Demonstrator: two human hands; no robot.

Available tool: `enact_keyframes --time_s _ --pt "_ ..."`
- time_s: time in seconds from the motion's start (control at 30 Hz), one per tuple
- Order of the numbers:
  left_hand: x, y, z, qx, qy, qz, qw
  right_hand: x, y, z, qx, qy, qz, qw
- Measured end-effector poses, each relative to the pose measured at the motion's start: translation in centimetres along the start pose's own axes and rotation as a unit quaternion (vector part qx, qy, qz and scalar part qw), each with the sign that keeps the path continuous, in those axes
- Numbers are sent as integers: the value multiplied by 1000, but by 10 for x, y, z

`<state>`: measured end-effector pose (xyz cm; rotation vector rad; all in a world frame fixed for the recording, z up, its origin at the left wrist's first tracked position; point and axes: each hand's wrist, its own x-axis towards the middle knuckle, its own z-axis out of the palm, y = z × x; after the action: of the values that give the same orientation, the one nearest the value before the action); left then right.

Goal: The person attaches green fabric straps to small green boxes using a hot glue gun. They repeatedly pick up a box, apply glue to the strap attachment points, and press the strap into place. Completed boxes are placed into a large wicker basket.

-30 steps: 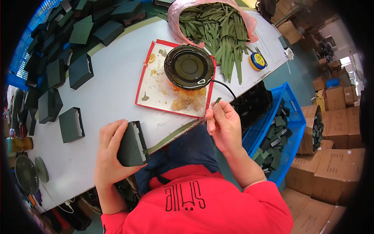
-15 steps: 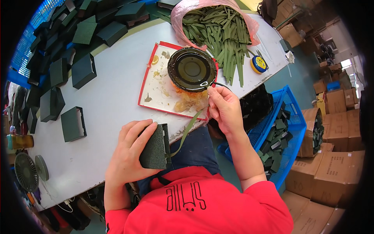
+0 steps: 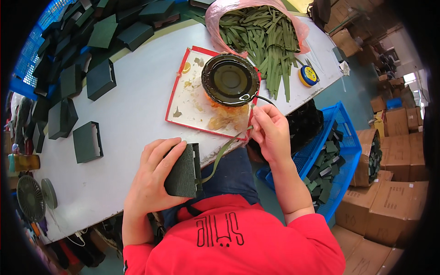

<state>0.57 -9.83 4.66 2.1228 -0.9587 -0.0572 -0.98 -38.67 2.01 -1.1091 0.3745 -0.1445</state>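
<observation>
My left hand (image 3: 153, 173) grips a small dark green box (image 3: 183, 178) at the table's front edge, fingers over its top. From the box's right side a green ribbon (image 3: 219, 158) curves up to my right hand (image 3: 272, 133). Thumb and fingers of that hand are pinched on the ribbon, and a short end pokes out at the fingertips. Just beyond them is a round black pan of dark, glossy liquid (image 3: 230, 79). It stands on a red-rimmed white board (image 3: 183, 103) smeared with yellowish residue.
A pink plastic bag (image 3: 217, 27) spills green ribbon strips (image 3: 270, 50) at the back. Beside it sits a round blue-and-yellow tin (image 3: 308, 75). Dark green boxes (image 3: 101, 80) crowd the left. A blue crate (image 3: 341, 137) of small green pieces stands at right, near cardboard cartons (image 3: 389, 201).
My right hand has drawn back from the pan's rim, slightly down and to the right, with the ribbon. The left hand still holds the box in nearly the same place.
</observation>
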Motion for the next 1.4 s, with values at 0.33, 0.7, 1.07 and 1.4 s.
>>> enact_keyframes --time_s 0.33,0.7,1.07,1.4 --pt "4 -6 -7 -84 -9 49 995 -42 -13 31 -139 -214 164 953" --pt "4 -7 -7 -111 -21 69 991 -41 0 50 -155 -244 199 936" --pt "7 -5 -7 -57 -34 94 993 -34 14 42 -200 -285 199 916" --pt "3 -13 -2 -111 -24 48 992 -30 7 38 -217 -241 178 929"
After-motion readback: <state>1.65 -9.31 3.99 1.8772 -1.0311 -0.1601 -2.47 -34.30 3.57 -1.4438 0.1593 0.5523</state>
